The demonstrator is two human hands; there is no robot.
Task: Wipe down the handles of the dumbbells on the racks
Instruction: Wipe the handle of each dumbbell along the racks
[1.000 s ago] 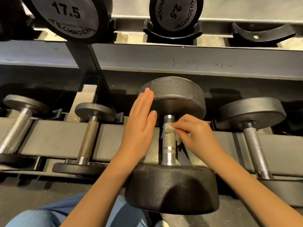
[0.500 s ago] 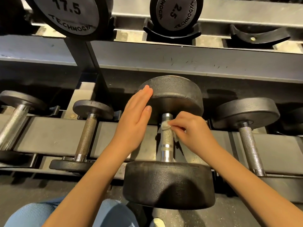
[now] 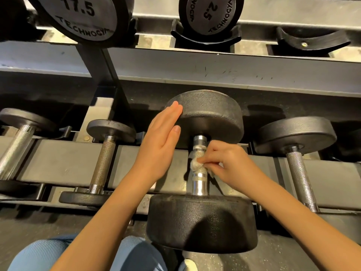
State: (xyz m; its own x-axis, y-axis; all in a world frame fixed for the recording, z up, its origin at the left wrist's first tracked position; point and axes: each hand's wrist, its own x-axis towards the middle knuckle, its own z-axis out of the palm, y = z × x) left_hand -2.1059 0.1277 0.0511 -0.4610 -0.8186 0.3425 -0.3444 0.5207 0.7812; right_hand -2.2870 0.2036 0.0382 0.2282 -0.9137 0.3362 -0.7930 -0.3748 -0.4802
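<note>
Dumbbell handle [image 3: 199,148] on rack [image 3: 64,163], under wipe [image 3: 195,165] in right hand [image 3: 232,163]

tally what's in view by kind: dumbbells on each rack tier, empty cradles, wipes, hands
lower-tier dumbbells: 4 clearly in view
upper-tier dumbbells: 2
empty cradle: 1
wipe: 1
hands, left hand and right hand: 2
total: 10

The left forearm [image 3: 109,214] and right forearm [image 3: 293,216] are bare. Below and left of the large dumbbell [image 3: 201,222], blue ribbed trousers [image 3: 45,257] cover the legs. Just under it shows a white tip [image 3: 190,265], perhaps a shoe.
</note>
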